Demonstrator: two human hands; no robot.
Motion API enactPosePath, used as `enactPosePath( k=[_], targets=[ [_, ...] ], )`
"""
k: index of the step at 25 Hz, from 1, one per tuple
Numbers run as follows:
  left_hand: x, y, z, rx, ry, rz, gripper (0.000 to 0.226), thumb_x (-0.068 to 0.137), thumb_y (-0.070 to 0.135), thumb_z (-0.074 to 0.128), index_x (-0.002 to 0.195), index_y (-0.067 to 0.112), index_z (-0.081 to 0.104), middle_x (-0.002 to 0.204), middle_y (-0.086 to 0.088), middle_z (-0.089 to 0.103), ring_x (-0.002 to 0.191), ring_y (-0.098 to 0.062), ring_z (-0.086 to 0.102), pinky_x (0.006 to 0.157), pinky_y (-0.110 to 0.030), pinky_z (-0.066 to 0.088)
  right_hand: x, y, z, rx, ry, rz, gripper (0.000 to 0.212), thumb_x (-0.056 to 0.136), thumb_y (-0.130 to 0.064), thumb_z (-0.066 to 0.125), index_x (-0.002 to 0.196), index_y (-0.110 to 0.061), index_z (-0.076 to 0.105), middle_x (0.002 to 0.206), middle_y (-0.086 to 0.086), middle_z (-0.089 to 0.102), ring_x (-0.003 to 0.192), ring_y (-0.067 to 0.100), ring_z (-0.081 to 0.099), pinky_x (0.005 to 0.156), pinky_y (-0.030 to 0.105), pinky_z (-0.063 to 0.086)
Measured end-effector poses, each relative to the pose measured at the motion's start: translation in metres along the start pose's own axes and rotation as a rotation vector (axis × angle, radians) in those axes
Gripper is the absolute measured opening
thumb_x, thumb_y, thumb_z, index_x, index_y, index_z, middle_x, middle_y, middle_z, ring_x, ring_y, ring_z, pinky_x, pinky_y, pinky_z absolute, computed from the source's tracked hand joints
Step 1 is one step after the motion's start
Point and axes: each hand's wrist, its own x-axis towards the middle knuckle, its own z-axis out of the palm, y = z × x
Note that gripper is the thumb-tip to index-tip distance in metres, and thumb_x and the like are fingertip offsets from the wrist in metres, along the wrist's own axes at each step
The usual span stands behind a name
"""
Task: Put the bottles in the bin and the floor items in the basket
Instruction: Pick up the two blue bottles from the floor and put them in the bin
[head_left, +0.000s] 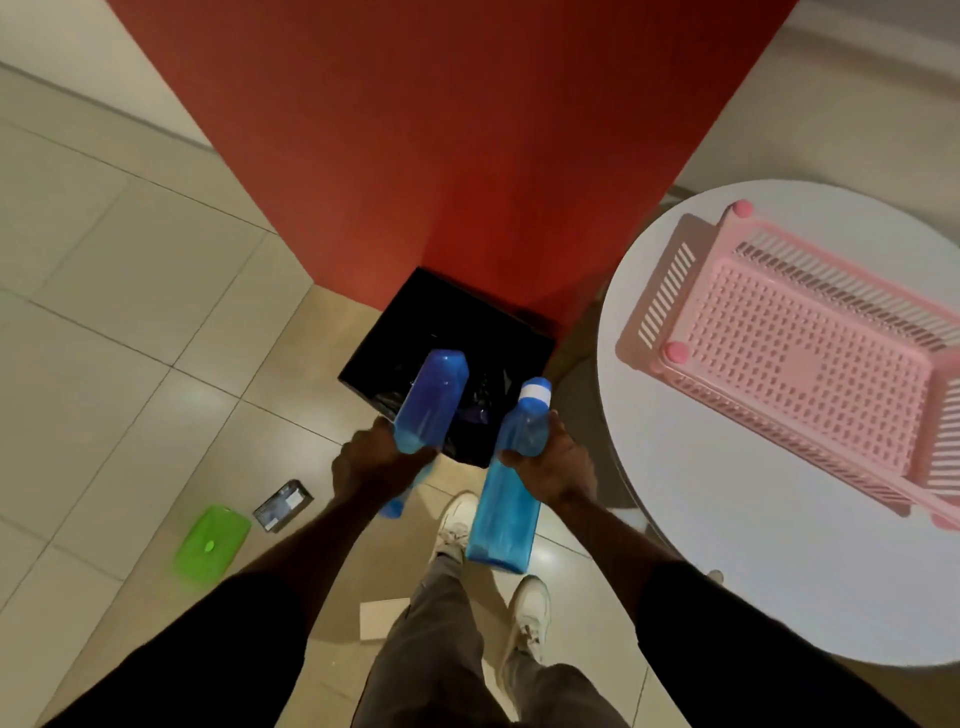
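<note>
My left hand (376, 465) grips a blue bottle (430, 402) whose far end reaches over the black bin (415, 306). My right hand (553, 462) holds a second blue bottle (506, 512) by its neck, white cap pointing toward the bin's near right corner. The bin stands on the floor against a red wall and is lined with a dark bag. A pink slotted basket (810, 358) rests on the round white table (753, 571) at right. On the floor at left lie a green lidded box (212, 543) and a small dark packet (283, 505).
A pale flat card (383, 618) lies on the tiles beside my left leg. My two white shoes (457, 525) stand just short of the bin. The red wall (441, 130) rises behind the bin. Beige tiled floor stretches to the left.
</note>
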Motion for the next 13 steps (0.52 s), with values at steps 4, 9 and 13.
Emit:
enactPosePath(
  k=[4,9,13],
  targets=[
    [0.089,0.009,-0.018,0.021,0.008,0.049,0.093,0.057,0.096,0.057,0.111,0.020,0.061,0.094,-0.005,0.072,0.083,-0.031,0.070,0.078,-0.044,0.060,0.066,-0.034,0.011,0.093,0.040,0.083,0.077,0.078,-0.055,0.083,0.139,-0.028,0.044,0.119,0.000,0.067,0.103,0.026,0.069,0.089,0.041,0.058],
    [0.173,0.014,-0.004,0.044,-0.025,0.092,0.111,0.046,0.111,0.041,0.109,0.022,0.064,0.091,-0.003,0.072,0.080,-0.029,0.071,0.077,-0.046,0.062,0.149,-0.061,0.030,0.112,0.050,0.082,0.089,0.074,-0.057,0.082,0.145,-0.024,0.040,0.119,0.001,0.064,0.105,0.026,0.068,0.085,0.037,0.055],
    [0.206,0.033,0.016,0.039,-0.068,0.106,0.104,0.057,0.100,0.059,0.119,0.017,0.058,0.102,-0.007,0.072,0.091,-0.032,0.071,0.079,-0.047,0.060,0.204,-0.065,0.061,0.035,0.075,0.125,0.114,0.070,-0.074,0.069,0.157,-0.017,0.023,0.138,0.014,0.059,0.120,0.038,0.062,0.097,0.048,0.054]
  ],
)
